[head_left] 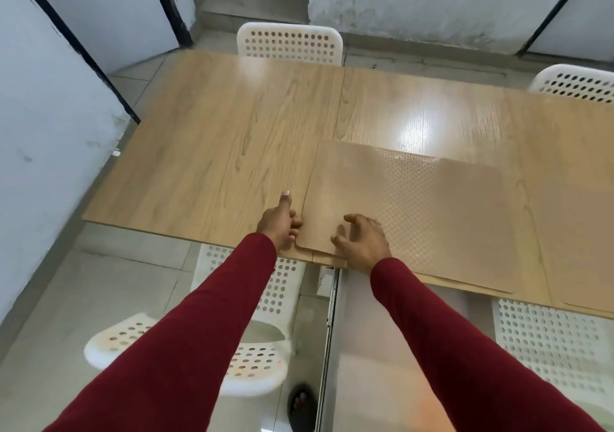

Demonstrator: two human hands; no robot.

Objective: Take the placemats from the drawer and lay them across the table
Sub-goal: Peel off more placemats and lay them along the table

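Head view, near to far. Two arms in dark red sleeves reach forward from the bottom edge. Below them: tiled floor, one sandalled foot (301,402), and an open drawer (365,348) under the counter's near edge, its inside blurred.

Left hand (279,223) sits at the near left corner of the placemat (408,212), thumb straight and pointing away along the mat's left edge, fingers curled at the edge; whether they pinch the mat I cannot tell. Right hand (363,240) rests on the mat's near part, fingers bent and spread, fingertips pressing down; it grasps nothing.

One tan placemat is plainly seen, flat on the counter (206,152), right of the seam between the two wood panels, with a dotted texture and rounded near corner. Thin tan edges show beneath it along the near side, so more mats may lie under; count uncertain.

White perforated chairs, four counted: two on the near side (255,348) (551,342), tucked partly under the counter, and two on the far side (289,43) (578,80).

Beyond: pale walls with dark frames.
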